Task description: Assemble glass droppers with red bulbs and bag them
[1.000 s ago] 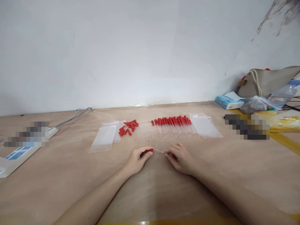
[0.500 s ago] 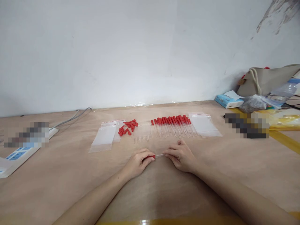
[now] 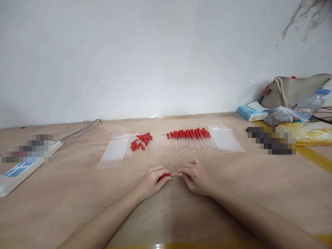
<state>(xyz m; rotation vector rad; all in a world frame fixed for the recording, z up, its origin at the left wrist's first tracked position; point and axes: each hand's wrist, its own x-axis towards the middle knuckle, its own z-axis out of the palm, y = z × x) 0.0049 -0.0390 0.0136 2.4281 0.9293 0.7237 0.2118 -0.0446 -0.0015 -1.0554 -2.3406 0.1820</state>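
Between the fingers of my left hand (image 3: 155,178) is a red rubber dropper bulb (image 3: 165,176), its open end facing right. My right hand (image 3: 194,176) pinches a clear dropper tube (image 3: 174,174), whose left end meets the bulb; my fingers hide how far it sits inside. Beyond my hands lies a loose pile of red bulbs (image 3: 141,141). To its right are several bare clear tubes (image 3: 157,147) in a row, then a row of droppers with red bulbs fitted (image 3: 192,134), tips toward me.
Clear zip bags (image 3: 112,152) lie left of the pile, with more zip bags (image 3: 225,139) right of the droppers. A power strip (image 3: 19,169) stands at the left. A blue tissue pack (image 3: 251,112) and a grey bag (image 3: 298,90) are at the back right.
My right hand has moved left, closer to my left hand, so less of the tube shows between them. More of the red bulb is visible in my left fingers.
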